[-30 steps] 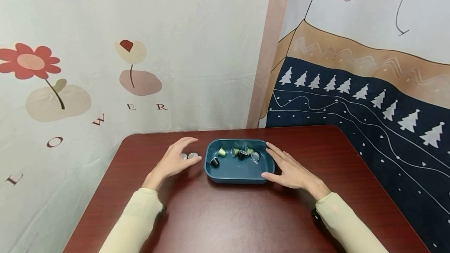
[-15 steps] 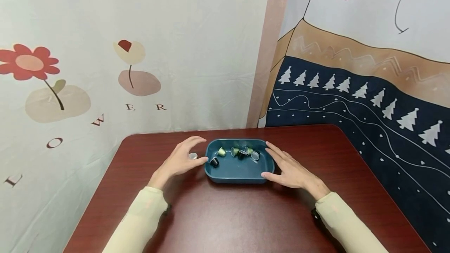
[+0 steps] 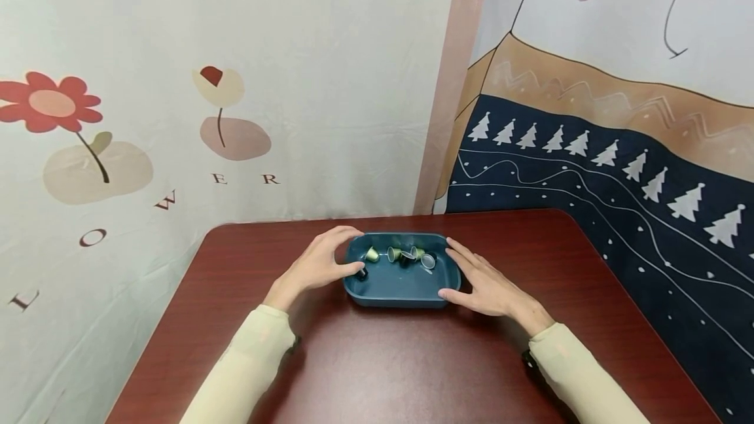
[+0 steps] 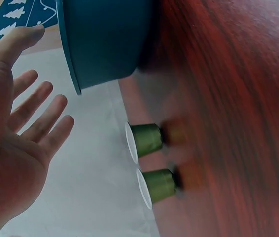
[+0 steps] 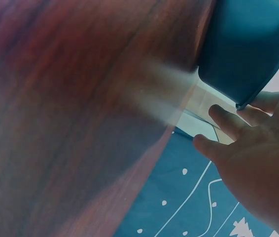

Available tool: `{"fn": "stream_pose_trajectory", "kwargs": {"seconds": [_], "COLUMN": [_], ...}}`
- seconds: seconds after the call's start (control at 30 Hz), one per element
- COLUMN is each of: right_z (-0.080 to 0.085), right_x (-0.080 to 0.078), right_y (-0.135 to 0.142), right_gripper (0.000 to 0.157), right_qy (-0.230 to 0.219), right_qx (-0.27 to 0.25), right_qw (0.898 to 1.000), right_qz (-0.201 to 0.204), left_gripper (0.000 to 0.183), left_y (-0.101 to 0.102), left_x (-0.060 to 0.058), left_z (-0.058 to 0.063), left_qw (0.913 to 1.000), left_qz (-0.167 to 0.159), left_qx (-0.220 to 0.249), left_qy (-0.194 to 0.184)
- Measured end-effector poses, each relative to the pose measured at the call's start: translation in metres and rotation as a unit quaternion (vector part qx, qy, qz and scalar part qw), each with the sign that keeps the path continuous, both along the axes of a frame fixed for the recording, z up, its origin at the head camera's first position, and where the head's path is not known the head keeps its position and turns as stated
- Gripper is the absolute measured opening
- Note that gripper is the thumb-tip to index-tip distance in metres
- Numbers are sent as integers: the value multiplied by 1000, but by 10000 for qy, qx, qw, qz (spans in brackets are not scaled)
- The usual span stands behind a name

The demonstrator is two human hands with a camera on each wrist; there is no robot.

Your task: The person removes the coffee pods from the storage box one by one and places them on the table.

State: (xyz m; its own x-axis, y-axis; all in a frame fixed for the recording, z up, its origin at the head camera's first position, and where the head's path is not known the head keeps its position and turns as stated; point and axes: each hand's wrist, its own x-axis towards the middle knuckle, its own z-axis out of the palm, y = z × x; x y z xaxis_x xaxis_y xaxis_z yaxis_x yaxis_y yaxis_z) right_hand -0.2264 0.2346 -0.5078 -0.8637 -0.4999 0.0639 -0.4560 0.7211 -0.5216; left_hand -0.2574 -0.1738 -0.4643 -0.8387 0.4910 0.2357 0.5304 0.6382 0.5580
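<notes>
A blue-green tray (image 3: pixel 406 289) sits on a reddish-brown wooden surface (image 3: pixel 377 362), a person's hands at either end. The left hand (image 3: pixel 321 262) is open and empty, fingers apart, its thumb at the tray's left end, partly covering a dark capsule (image 3: pixel 362 274) inside. The right hand (image 3: pixel 487 287) is spread at the right end, holding no capsule; whether it presses the rim is unclear. A light-green capsule (image 3: pixel 372 254) and a cluster of green and dark capsules (image 3: pixel 406 256) also lie inside. Two green capsules (image 4: pixel 146 138) stand outside, near the tray's left end, rims up. Gathering capsules into the tray appears mostly done, with at least these two left.
</notes>
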Motion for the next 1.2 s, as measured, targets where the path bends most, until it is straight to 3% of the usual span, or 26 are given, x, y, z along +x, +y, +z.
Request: {"fn": "stream_pose_trajectory", "kwargs": {"seconds": [0.5, 0.7, 1.0, 1.2], "right_z": [2, 2, 0, -1], "right_x": [1, 1, 0, 0], "right_y": [0, 1, 2, 2], "right_gripper": [103, 102, 102, 102], "right_qy": [16, 40, 56, 48], "right_qx": [23, 8, -6, -32], "right_qw": [10000, 10000, 10000, 10000], "right_qz": [-9, 18, 21, 34], "left_gripper": [49, 46, 40, 40], "left_y": [13, 16, 22, 23], "left_x": [-7, -9, -11, -15], "left_z": [8, 7, 9, 5], "left_qw": [9940, 9888, 9835, 9814], "left_qz": [-560, -568, -700, -664], "left_qx": [-937, -1351, -1665, -1776], "left_qy": [-114, -274, -63, -308]}}
